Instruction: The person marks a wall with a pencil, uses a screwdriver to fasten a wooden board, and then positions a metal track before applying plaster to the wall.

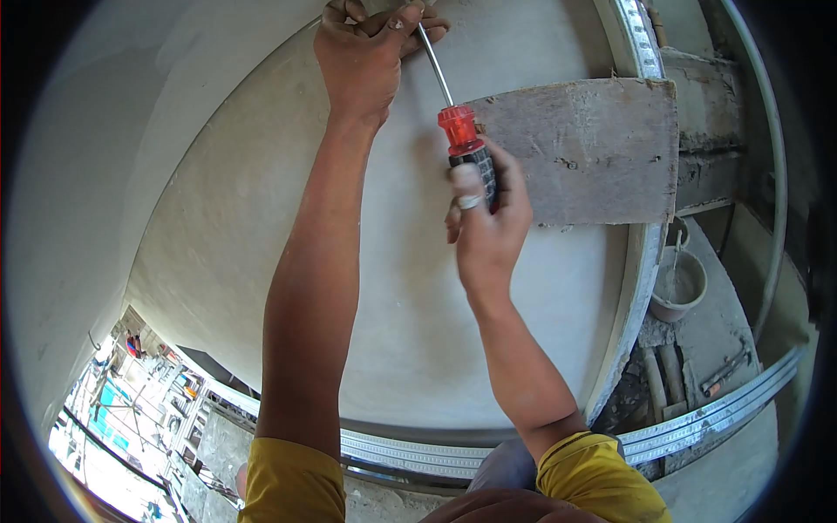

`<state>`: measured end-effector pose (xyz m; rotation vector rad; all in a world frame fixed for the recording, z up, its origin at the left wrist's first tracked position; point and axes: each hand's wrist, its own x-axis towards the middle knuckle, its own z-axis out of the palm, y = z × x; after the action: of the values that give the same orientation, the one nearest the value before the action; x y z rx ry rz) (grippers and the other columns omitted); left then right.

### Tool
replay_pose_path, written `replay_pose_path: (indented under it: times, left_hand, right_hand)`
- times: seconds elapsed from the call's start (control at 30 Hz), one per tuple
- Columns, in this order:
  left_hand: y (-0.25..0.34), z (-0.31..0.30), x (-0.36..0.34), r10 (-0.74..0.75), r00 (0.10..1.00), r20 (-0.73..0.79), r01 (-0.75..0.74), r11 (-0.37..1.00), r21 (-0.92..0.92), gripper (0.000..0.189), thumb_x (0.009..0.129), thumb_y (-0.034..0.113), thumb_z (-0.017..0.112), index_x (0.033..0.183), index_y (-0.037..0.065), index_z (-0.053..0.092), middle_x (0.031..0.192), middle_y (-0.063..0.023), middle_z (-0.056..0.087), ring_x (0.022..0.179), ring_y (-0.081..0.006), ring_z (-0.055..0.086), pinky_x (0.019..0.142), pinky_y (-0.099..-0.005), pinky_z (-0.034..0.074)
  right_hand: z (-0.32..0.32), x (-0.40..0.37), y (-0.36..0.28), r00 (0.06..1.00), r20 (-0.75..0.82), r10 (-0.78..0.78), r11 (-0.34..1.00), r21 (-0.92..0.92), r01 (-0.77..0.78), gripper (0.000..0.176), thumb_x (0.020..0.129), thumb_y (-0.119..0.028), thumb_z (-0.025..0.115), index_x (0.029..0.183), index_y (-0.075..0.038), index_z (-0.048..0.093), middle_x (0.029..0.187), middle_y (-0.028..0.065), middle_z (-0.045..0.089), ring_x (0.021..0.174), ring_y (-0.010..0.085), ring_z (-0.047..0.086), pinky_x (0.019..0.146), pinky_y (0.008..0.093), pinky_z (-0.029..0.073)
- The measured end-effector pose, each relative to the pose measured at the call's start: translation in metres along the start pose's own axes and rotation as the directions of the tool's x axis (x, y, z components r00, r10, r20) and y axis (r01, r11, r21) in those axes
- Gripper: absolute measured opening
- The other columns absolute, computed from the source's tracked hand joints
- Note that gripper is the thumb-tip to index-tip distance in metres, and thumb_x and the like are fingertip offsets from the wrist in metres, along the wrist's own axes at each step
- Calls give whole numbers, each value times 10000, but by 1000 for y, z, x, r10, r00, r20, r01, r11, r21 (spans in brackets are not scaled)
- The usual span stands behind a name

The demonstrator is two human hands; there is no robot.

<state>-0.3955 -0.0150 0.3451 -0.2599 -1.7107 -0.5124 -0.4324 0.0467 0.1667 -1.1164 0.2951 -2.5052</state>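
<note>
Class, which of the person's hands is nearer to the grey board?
Right. The right hand, around the screwdriver, is by the left end of the board; the left hand is farther off, at the screwdriver's tip.

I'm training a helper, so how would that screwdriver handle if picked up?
The screwdriver should be stiff, given its straight metal shaft. The black, textured-looking grip in the right hand probably resists slipping. Its rounded red collar might let it roll if laid down.

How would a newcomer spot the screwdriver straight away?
Find the rough grey board overlapping the large pale panel. At the board's left end in view, the right hand grips the screwdriver. Its red-and-black handle and shiny shaft stand out from both dull surfaces.
</note>
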Motion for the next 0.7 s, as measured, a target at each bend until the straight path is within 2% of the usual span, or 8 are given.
replay_pose_path:
  times: [0.03,0.1,0.23,0.3,0.47,0.57,0.63,0.7]
  left_hand:
    - [0,0,0,-25,1000,-8,25,999,30,470,873,21,744,992,68,291,953,-310,679,895,-354,725,803,-439,646]
    - [0,0,-2,-17,1000,-15,18,1000,19,474,872,32,750,987,65,291,944,-304,683,883,-349,727,804,-433,645]
    - [-9,-3,1,37,999,-12,-37,999,-5,478,866,47,766,967,59,300,947,-298,687,856,-340,731,811,-416,643]
    - [-10,-2,3,56,998,-13,-56,998,4,480,859,44,773,960,57,304,946,-296,686,857,-337,731,816,-414,642]
    - [4,12,-3,-31,995,-98,34,999,25,375,877,56,762,855,94,389,839,-97,668,727,-166,673,647,-294,577]
    - [-3,8,-1,7,996,-90,-2,999,49,381,893,44,734,912,96,357,896,-171,690,747,-230,709,692,-355,618]
    - [-4,9,-2,28,996,-87,-27,1000,15,379,891,40,739,890,92,363,904,-170,695,744,-216,703,682,-340,609]
    - [-4,7,-1,15,997,-77,-15,1000,6,385,886,38,744,888,90,363,912,-179,700,744,-216,703,683,-336,609]
  right_hand:
    - [4,-2,5,891,-52,-452,827,-398,396,414,1004,-290,610,1263,28,552,972,124,647,787,119,601,708,240,501]
    - [1,1,5,843,26,-538,707,-532,467,410,981,-237,646,1286,19,546,975,125,655,898,138,615,834,265,499]
    - [-9,2,-6,986,-40,-164,947,-288,145,380,1005,-310,606,1224,-4,557,860,123,648,626,75,543,550,212,445]
    - [-26,12,-23,855,350,384,641,565,-519,337,1033,-350,544,1093,-19,550,791,88,638,507,99,473,451,230,394]
    - [-7,5,-33,902,97,421,789,451,-417,307,1034,-336,544,1078,-33,561,767,93,617,462,74,426,406,217,346]
    - [-8,3,-19,995,-20,99,981,-165,-101,304,1019,-253,578,1158,17,588,847,121,657,559,120,537,501,251,440]
    - [-3,12,-6,788,67,-612,639,-545,543,319,1003,-184,593,1219,50,584,920,132,683,703,181,614,648,298,506]
    - [-1,6,-9,815,71,-575,644,-576,504,334,1004,-175,593,1237,63,568,977,138,694,804,230,637,772,338,518]
